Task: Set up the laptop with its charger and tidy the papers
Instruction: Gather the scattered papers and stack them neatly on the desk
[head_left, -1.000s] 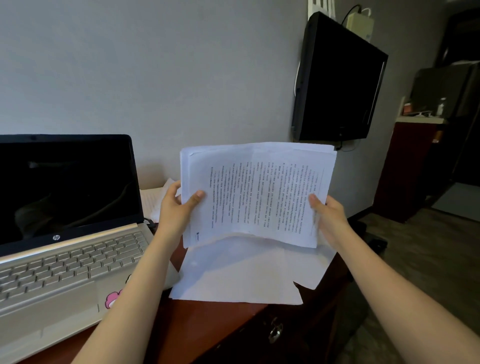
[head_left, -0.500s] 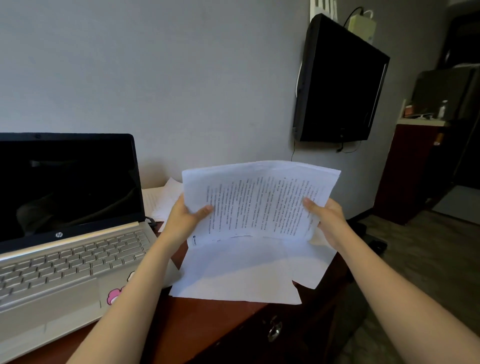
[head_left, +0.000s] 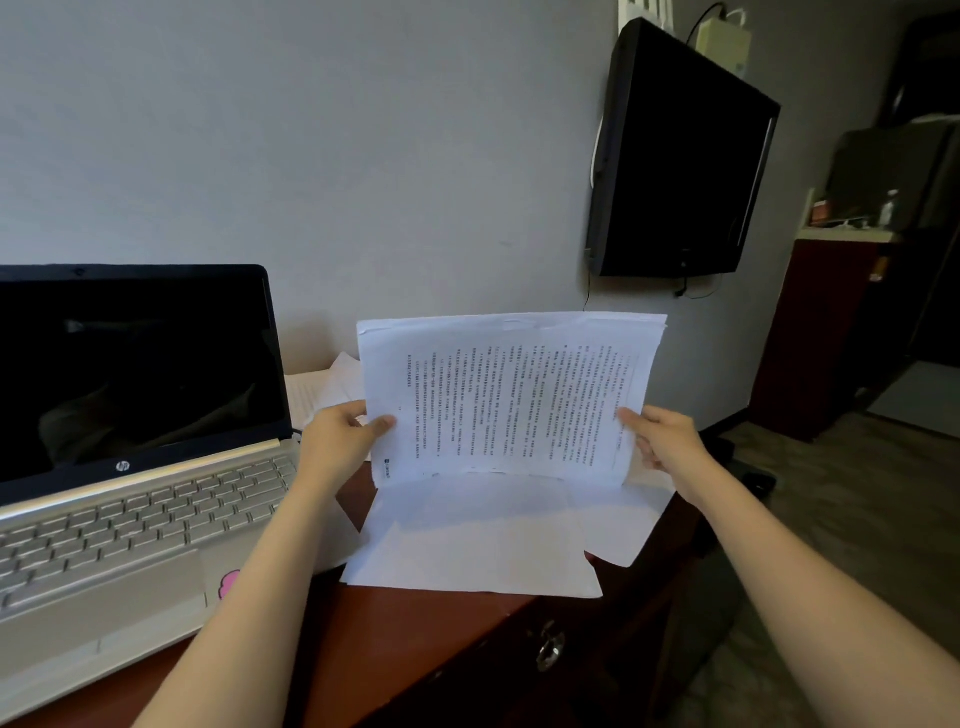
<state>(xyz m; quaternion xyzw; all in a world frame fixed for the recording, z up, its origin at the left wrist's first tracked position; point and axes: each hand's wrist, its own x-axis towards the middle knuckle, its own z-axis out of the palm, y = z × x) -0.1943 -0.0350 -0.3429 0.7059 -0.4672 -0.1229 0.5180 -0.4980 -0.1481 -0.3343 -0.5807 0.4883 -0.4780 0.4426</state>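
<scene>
Red-brown bench carries loose sheets beside the laptop; just above, left hand and right hand each pinch a side edge of the upright printed stack. Suggest easing the grip and tapping the bottom edge flat to square it, then back sheets.

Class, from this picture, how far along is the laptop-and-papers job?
Done: the laptop stands open on the desk. In hand: left hand and right hand grip a printed paper stack upright. Left: loose sheets lie spread beneath it; no charger shows.
</scene>
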